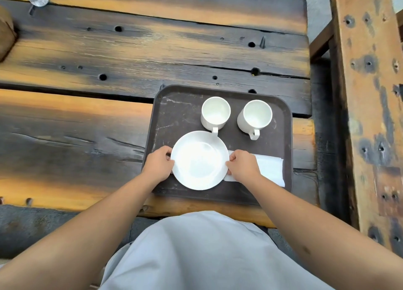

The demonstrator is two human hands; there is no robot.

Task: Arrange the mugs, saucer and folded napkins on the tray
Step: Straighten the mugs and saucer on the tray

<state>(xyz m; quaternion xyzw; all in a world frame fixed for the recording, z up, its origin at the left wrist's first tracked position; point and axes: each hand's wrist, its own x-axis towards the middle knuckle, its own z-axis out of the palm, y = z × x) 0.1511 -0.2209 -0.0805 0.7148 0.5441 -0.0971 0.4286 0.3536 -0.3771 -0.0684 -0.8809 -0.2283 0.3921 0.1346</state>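
Head view shows the left hand (158, 163) and right hand (243, 165) pinching opposite rims of the saucer (199, 160) at lower centre of the tray (172, 106), best lowered level, clear of the mugs (216, 112) and napkins (270, 167).

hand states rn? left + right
Left hand: fingers grip the left rim of the saucer.
Right hand: fingers grip the saucer's right rim, above the folded napkin.
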